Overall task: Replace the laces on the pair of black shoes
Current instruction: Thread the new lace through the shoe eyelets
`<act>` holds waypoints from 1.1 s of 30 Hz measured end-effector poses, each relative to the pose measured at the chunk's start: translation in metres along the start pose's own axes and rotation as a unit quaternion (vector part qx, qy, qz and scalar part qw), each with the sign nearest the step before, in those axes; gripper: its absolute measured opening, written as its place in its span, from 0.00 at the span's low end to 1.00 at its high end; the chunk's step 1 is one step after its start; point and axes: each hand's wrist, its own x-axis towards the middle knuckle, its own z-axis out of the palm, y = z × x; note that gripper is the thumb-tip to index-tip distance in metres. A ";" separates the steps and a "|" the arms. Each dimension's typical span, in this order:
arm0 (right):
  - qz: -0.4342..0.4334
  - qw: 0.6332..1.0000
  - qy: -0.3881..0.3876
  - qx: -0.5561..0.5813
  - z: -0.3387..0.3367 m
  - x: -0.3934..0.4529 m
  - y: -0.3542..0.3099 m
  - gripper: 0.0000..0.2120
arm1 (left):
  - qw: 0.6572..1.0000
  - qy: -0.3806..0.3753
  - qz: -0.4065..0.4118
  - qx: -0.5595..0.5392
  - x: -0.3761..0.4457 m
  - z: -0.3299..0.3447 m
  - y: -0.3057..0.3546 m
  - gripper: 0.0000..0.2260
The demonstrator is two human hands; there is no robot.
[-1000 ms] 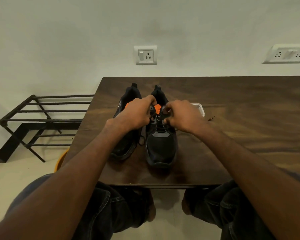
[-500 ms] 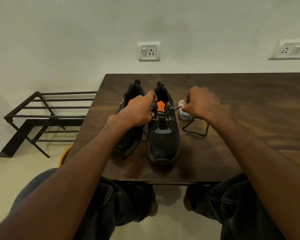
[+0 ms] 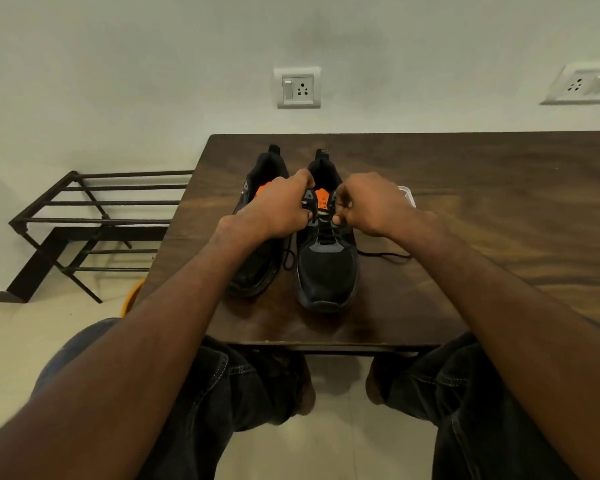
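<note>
Both black shoes sit side by side mid-frame on the dark wooden table [image 3: 465, 188], toes toward the camera. Left hand [image 3: 278, 211] is clamped on the collar of the right-hand shoe [image 3: 326, 265] — the other shoe [image 3: 257, 265] sits mostly behind it. Right hand [image 3: 371, 206] is pinching the black lace [image 3: 385, 255] at the eyelets, and the loose end trails right across the table.
</note>
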 end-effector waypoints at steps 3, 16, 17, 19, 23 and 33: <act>-0.008 0.999 -0.014 0.036 0.004 0.002 0.003 0.08 | 1.000 -0.005 -0.006 -0.018 -0.001 0.000 0.000 0.24; 0.121 0.991 -0.047 0.023 -0.005 -0.001 0.009 0.10 | 1.000 0.008 -0.014 0.024 -0.007 -0.009 0.005 0.22; 0.137 0.981 -0.082 0.109 -0.013 -0.005 0.006 0.12 | 0.999 0.031 -0.008 0.034 -0.007 -0.011 0.007 0.20; 0.168 0.927 -0.140 0.304 -0.028 -0.013 -0.001 0.12 | 0.996 0.083 -0.013 -0.014 -0.009 -0.016 0.012 0.14; 0.096 0.757 -0.155 0.628 -0.044 -0.021 -0.011 0.11 | 0.928 0.051 -0.083 -0.360 -0.014 -0.014 0.032 0.19; 0.214 0.929 0.020 0.302 -0.043 -0.009 0.037 0.10 | 0.916 0.055 -0.120 -0.378 -0.018 -0.031 0.018 0.19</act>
